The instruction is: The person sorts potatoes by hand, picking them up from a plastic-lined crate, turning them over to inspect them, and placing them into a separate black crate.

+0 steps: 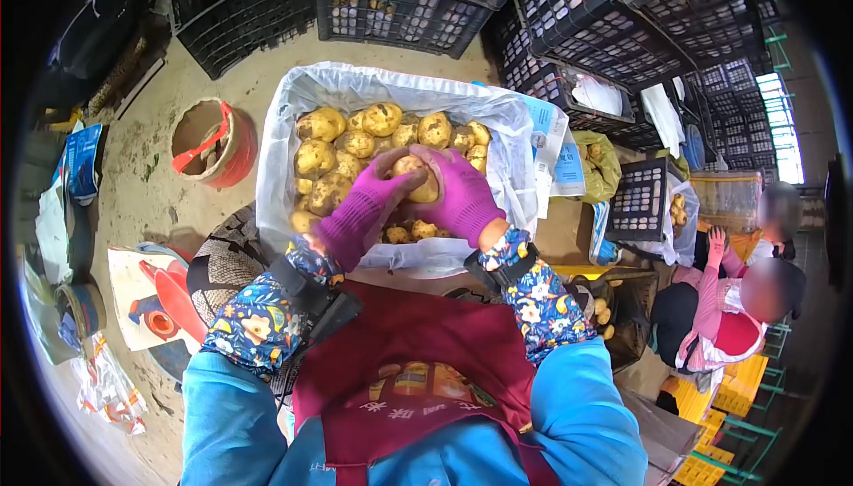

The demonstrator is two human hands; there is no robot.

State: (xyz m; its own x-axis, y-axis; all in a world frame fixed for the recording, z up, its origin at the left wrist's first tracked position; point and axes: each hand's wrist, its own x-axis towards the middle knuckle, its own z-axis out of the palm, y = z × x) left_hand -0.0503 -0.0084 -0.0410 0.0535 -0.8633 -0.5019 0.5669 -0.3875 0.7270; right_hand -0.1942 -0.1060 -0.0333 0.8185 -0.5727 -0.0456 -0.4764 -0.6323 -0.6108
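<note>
A potato [424, 186] is held between my two hands above a lined box. My left hand [374, 202], in a purple glove, is closed around its left side. Opposite it, my right hand [457, 195], gloved the same way, grips the potato from the right and over the top. Below and behind them lie several yellow potatoes [382, 119] with dark soil patches, piled in the box. White plastic liner [511, 144] covers the box walls and hangs over the rim. My gloves hide the potatoes right under them.
A red bucket [235, 153] stands on the floor at the left. Stacked black crates [400, 15] line the back and right. Printed cardboard [553, 144] leans by the box's right side. Two people [720, 308] sit at the far right near yellow crates [742, 384].
</note>
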